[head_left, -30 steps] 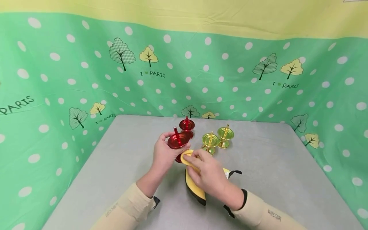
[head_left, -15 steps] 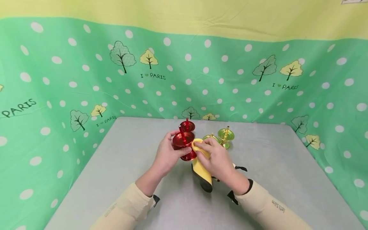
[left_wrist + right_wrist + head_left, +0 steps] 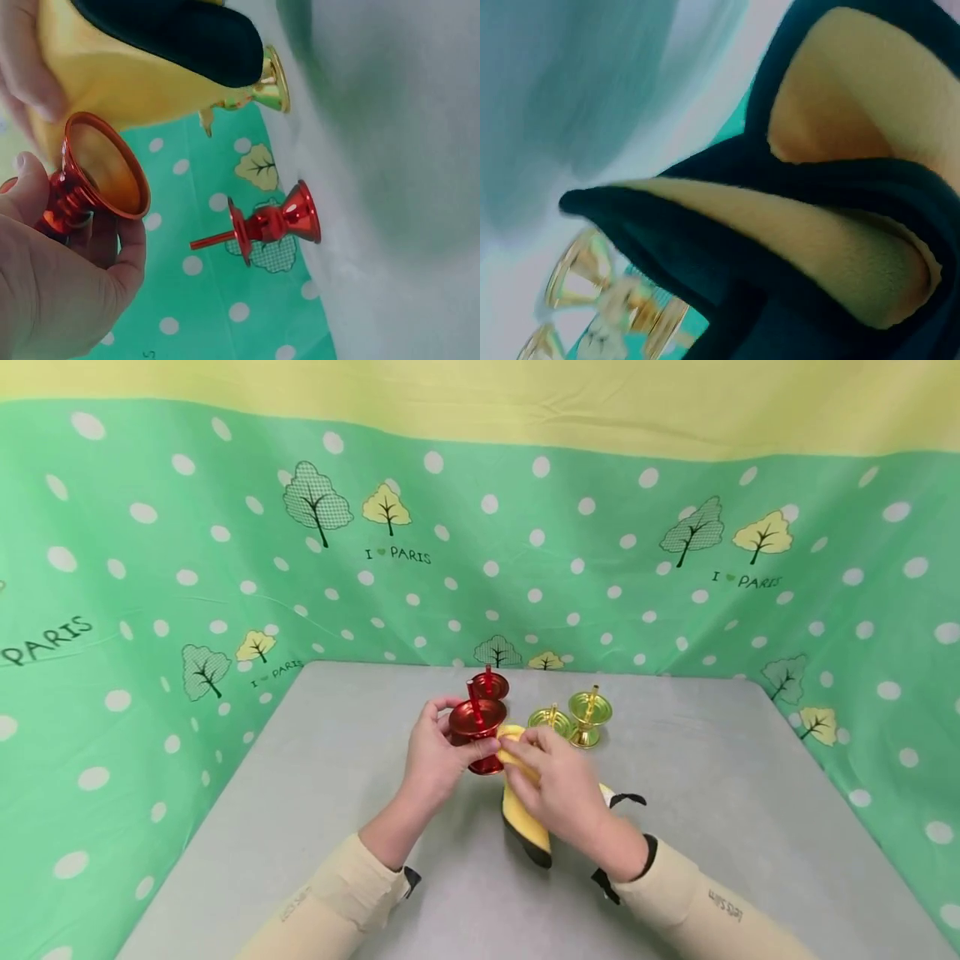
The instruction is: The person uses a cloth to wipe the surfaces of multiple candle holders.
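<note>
My left hand (image 3: 435,756) grips a shiny red candle holder (image 3: 477,717) around its stem, with the dish and central spike pointing up. In the left wrist view its hollow base (image 3: 109,161) faces the camera, away from the table. My right hand (image 3: 562,793) pinches a yellow cloth (image 3: 525,822) with black edging against the right side of the red holder, below the dish. The rest of the cloth hangs under that hand. Folds of cloth (image 3: 765,217) fill much of the right wrist view and hide the right fingers there.
Another red candle holder (image 3: 491,685) stands upright behind the held one. Two gold candle holders, a nearer one (image 3: 551,720) and a farther one (image 3: 589,710), stand to its right. A green dotted curtain (image 3: 420,610) rises behind the grey table (image 3: 300,810).
The held red candle holder has shifted slightly right. Both hands have moved with it, and the cloth has gone from low by its base to higher beside the stem.
</note>
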Demonstrator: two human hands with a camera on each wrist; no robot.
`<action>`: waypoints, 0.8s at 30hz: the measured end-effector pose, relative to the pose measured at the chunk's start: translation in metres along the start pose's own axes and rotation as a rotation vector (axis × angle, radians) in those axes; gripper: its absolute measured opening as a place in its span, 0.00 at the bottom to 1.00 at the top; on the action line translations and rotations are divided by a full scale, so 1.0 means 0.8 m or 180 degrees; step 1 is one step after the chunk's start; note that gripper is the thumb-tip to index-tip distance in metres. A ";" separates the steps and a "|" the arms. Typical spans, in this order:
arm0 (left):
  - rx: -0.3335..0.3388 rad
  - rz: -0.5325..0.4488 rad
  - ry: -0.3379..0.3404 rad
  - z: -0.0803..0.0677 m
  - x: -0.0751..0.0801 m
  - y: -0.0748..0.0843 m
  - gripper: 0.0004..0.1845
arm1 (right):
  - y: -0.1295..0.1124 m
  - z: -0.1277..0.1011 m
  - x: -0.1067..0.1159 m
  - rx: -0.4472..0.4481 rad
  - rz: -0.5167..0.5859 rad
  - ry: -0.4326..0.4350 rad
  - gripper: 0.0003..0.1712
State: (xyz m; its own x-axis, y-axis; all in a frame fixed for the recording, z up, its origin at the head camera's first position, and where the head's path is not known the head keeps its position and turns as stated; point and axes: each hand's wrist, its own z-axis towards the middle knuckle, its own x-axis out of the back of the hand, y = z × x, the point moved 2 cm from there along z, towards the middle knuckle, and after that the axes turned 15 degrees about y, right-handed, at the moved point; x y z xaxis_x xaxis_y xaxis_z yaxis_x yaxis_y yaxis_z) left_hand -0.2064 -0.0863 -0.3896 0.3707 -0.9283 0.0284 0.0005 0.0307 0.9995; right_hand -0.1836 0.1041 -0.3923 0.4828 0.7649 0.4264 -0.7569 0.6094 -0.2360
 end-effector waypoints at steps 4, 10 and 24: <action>0.0016 0.0025 0.0049 0.000 0.001 -0.002 0.39 | -0.005 -0.005 0.000 0.0101 0.0177 -0.0027 0.20; 0.0086 0.0126 -0.0335 -0.002 0.000 -0.008 0.39 | 0.002 -0.002 0.002 -0.0257 0.0132 -0.0190 0.18; -0.0128 0.0117 -0.0439 -0.003 0.005 -0.002 0.39 | 0.000 -0.003 0.003 -0.0176 -0.0168 -0.0210 0.19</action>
State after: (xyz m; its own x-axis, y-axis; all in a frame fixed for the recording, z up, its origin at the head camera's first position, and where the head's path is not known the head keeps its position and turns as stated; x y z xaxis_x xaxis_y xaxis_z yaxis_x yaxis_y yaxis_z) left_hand -0.2029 -0.0890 -0.3915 0.2400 -0.9683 0.0690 0.0275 0.0778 0.9966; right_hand -0.1817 0.1066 -0.3931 0.4899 0.7172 0.4955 -0.7049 0.6604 -0.2589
